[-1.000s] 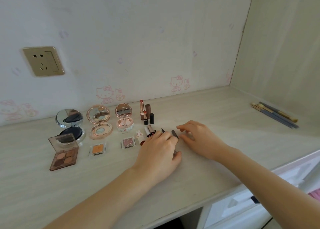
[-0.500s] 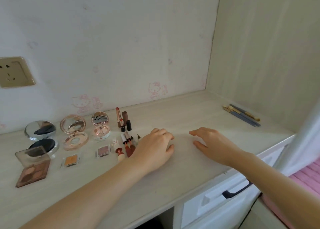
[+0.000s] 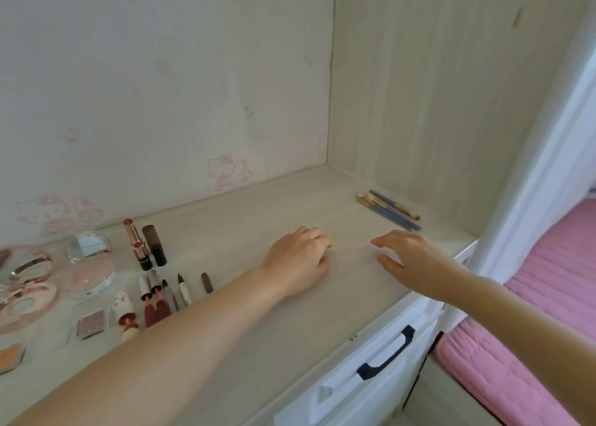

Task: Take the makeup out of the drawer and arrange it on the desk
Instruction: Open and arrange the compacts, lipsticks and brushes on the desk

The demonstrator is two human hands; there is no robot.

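Observation:
My left hand (image 3: 298, 259) hovers low over the bare middle of the desk (image 3: 267, 325), fingers loosely curled and holding nothing. My right hand (image 3: 408, 258) is a little to its right, fingers relaxed and empty. Makeup is lined up at the left: upright lipsticks (image 3: 142, 243), lying lip glosses (image 3: 153, 299), eyeliner pens (image 3: 183, 288), a small dark cap (image 3: 206, 282), open round compacts (image 3: 90, 264) and small eyeshadow pans (image 3: 92, 322). Several makeup brushes (image 3: 392, 209) lie at the far right by the side panel. The white drawer (image 3: 371, 370) below the desk edge has a dark handle.
The back wall (image 3: 167, 103) carries pink cartoon stickers. A side panel (image 3: 435, 103) closes the desk on the right. A pink quilted bed (image 3: 541, 296) lies beyond the desk's right end.
Both hands have left the pens and lip glosses and moved right toward the brushes. The view has swung right, pushing the makeup to the left edge.

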